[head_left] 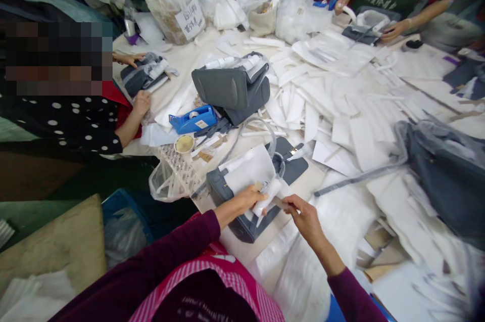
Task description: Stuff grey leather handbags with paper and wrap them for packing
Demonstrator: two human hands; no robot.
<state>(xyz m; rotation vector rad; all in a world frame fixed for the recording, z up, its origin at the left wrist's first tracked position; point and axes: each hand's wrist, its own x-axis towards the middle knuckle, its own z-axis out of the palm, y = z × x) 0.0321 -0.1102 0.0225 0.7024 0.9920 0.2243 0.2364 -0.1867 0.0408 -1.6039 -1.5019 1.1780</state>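
A dark grey handbag (242,228) lies on the table right in front of me, its flap (297,168) spread out away from me. White wrapping paper (248,168) covers part of it, and the handle near the top is wrapped in clear plastic. My left hand (250,198) is closed around a white wrapped roll (267,195) over the bag. Just to its right, my right hand (303,211) pinches the end of a thin pale strip (279,203) that runs toward the roll.
A blue tape dispenser (195,119) and a round tin (184,144) lie ahead on the left. Another grey handbag (222,87) stands beyond them. Loose white paper (322,89) covers much of the table. A dark bag (447,175) lies at right. Two co-workers handle bags across the table.
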